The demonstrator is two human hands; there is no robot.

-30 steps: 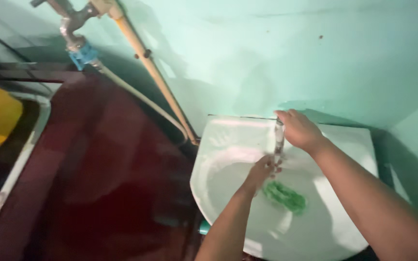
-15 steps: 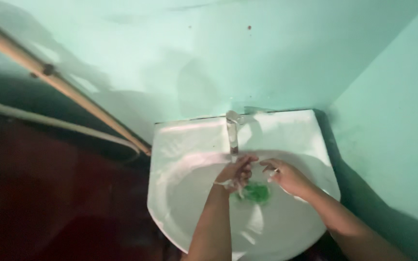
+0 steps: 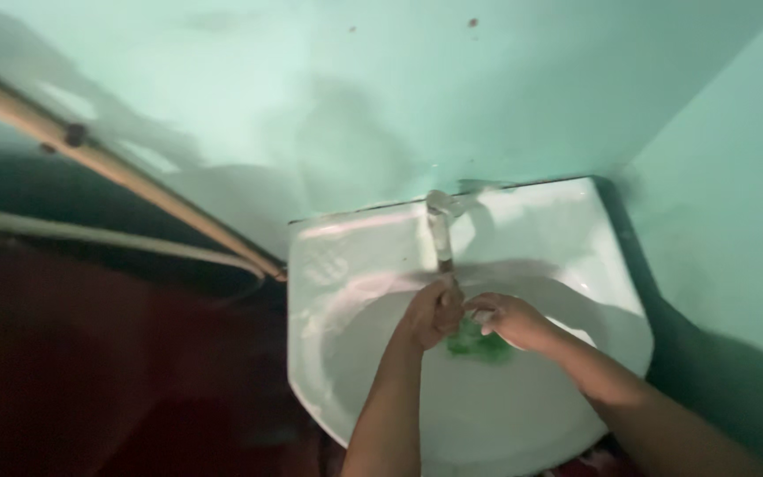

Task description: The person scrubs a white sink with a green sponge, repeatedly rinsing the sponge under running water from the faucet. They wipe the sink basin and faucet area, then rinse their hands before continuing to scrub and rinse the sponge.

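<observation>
The left hand [image 3: 434, 311] is curled loosely under the tap [image 3: 441, 231], gripping nothing I can make out; the right hand [image 3: 509, 320] hangs cupped beside it, fingers bent, over the green scrubber [image 3: 479, 343] lying in the white basin [image 3: 337, 265]. Wet fingers could nudge that scrubber over the drain, and water might pool or splash the green wall [image 3: 381, 106].

A white basin [image 3: 355, 256] is showing against a plain mint-green wall [image 3: 311, 88], a bright green scrubber [image 3: 479, 343] is lying inside it, and a tan pipe [image 3: 134, 181] is crossing the wall
</observation>
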